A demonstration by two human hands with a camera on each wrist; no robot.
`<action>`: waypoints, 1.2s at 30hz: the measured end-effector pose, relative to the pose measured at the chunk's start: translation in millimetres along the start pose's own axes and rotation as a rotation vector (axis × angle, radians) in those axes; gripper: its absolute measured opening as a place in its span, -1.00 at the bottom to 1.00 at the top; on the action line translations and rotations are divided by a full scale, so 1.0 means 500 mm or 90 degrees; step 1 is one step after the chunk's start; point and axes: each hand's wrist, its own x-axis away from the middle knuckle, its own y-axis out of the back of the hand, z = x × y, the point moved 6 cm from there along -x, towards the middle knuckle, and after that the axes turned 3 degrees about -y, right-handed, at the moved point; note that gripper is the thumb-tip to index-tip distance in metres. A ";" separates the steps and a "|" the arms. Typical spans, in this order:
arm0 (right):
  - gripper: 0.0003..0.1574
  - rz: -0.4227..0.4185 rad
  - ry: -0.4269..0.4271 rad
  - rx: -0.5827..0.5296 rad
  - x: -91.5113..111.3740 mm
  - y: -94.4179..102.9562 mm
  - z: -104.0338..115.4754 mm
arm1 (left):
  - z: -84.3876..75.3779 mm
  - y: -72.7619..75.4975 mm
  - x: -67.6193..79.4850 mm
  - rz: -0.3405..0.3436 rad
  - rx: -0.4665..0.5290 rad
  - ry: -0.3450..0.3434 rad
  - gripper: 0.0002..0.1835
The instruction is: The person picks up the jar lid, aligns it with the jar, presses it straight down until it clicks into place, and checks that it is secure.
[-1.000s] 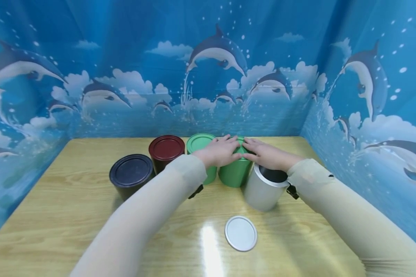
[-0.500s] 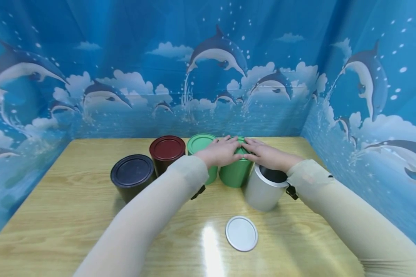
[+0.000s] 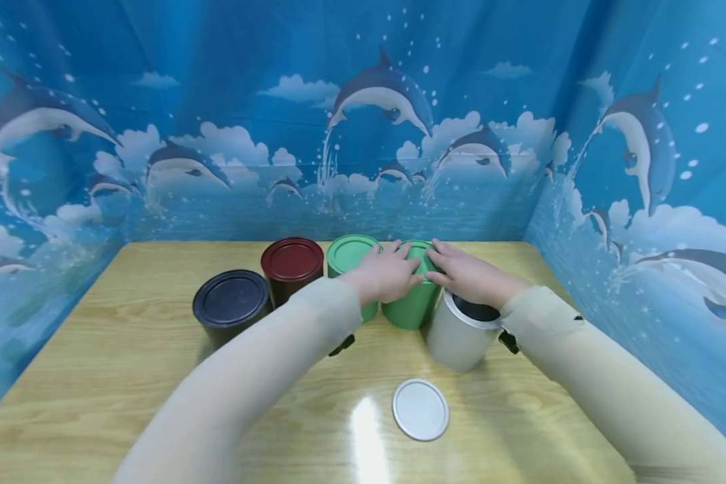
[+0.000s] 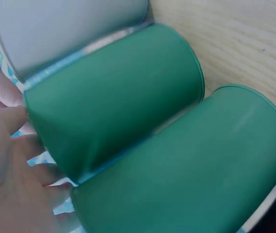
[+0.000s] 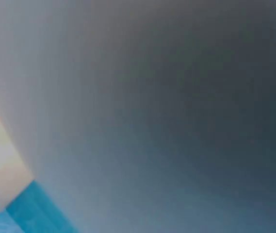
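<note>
In the head view, my left hand (image 3: 382,274) and right hand (image 3: 474,274) lie palm down over the lidded green can (image 3: 407,310). Fingers of both rest on its lid from either side, extended. The left wrist view shows the left hand's fingertips (image 4: 55,172) at the rim of this green can (image 4: 118,102). Under my right wrist stands a silver can (image 3: 456,337) without its lid, its dark inside partly hidden. That silver lid (image 3: 420,410) lies flat on the table in front. A blurred grey surface (image 5: 104,111) fills most of the right wrist view.
A second green can (image 3: 351,251) stands left of the first, partly behind my left wrist. Further left are a dark red can (image 3: 292,259) and a black can (image 3: 230,299), both lidded. A blue dolphin curtain (image 3: 248,121) hangs behind the wooden table (image 3: 127,376).
Both hands have shifted slightly toward the near side of the green lid, and more of the lid shows between them. The cans and the loose silver lid stay in place.
</note>
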 end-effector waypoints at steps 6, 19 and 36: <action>-0.24 -0.015 -0.004 0.066 0.021 0.001 0.013 | -0.003 -0.006 0.031 -0.004 -0.038 -0.008 -0.33; -0.17 -0.019 0.014 0.085 0.010 0.001 0.017 | 0.008 0.003 0.014 -0.023 -0.039 -0.025 -0.29; -0.09 0.016 0.009 0.087 0.000 -0.006 0.017 | -0.001 0.006 -0.019 -0.003 -0.036 -0.057 -0.27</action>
